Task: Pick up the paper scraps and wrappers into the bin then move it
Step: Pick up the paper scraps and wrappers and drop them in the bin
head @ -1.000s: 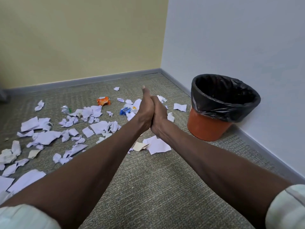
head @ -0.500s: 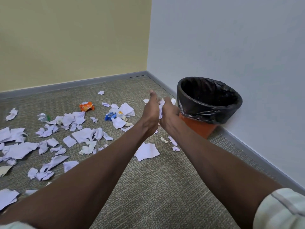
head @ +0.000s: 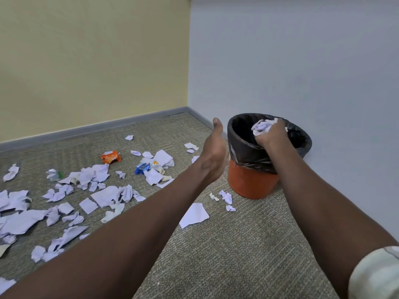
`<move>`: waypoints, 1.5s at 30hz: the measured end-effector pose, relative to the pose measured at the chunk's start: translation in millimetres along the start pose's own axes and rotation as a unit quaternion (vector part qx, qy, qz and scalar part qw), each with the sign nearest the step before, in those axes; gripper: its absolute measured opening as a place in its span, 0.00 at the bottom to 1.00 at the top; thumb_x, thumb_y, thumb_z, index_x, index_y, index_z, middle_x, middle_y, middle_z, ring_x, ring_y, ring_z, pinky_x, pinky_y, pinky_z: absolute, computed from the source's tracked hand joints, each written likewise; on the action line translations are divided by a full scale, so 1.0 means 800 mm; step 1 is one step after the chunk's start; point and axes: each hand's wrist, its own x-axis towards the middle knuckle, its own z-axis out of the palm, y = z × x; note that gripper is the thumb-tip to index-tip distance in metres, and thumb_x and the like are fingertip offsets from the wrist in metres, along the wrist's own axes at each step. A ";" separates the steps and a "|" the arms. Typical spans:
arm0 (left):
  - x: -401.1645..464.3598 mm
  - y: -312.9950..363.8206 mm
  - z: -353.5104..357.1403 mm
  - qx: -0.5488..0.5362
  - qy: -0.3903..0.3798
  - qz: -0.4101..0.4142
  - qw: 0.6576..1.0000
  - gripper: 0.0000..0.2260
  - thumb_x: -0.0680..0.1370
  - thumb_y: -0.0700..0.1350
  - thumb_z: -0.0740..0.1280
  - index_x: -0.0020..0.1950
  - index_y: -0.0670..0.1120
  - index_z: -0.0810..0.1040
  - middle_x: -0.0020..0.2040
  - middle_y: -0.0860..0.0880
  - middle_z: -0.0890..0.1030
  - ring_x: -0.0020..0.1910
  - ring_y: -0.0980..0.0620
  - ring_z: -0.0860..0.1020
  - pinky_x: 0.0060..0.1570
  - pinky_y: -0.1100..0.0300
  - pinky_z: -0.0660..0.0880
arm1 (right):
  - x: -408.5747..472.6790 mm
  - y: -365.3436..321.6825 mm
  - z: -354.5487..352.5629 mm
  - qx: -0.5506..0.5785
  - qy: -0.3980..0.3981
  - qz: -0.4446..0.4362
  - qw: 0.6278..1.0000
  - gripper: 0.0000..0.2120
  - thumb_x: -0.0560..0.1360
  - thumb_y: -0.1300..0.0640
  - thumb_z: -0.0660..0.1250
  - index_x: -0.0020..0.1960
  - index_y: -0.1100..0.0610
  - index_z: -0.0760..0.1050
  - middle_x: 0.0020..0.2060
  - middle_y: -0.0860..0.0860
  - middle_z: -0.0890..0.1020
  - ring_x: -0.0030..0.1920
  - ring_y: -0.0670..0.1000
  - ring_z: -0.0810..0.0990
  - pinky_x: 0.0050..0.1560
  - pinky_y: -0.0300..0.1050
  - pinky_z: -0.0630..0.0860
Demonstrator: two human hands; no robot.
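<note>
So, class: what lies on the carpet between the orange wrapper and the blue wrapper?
In the head view, a few white paper scraps lie on the carpet between the orange wrapper and the blue wrapper; the rest is bare.

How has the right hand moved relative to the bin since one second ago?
Yes. The right hand, gripping paper scraps, moved rightward from beside the left hand to over the bin opening.

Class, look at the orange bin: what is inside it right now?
A black liner lines the bin. The right hand grips crumpled paper over its mouth. The bin's bottom is hidden.
</note>
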 end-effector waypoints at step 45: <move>-0.159 -0.140 -0.290 -0.001 0.352 -0.050 0.935 0.32 0.82 0.63 0.46 0.67 0.42 0.75 0.66 0.43 0.76 0.66 0.45 0.74 0.62 0.47 0.71 | -0.173 0.359 0.011 -0.744 -0.490 -0.327 0.315 0.16 0.75 0.56 0.62 0.31 0.61 0.69 0.26 0.58 0.72 0.28 0.56 0.69 0.30 0.44 0.61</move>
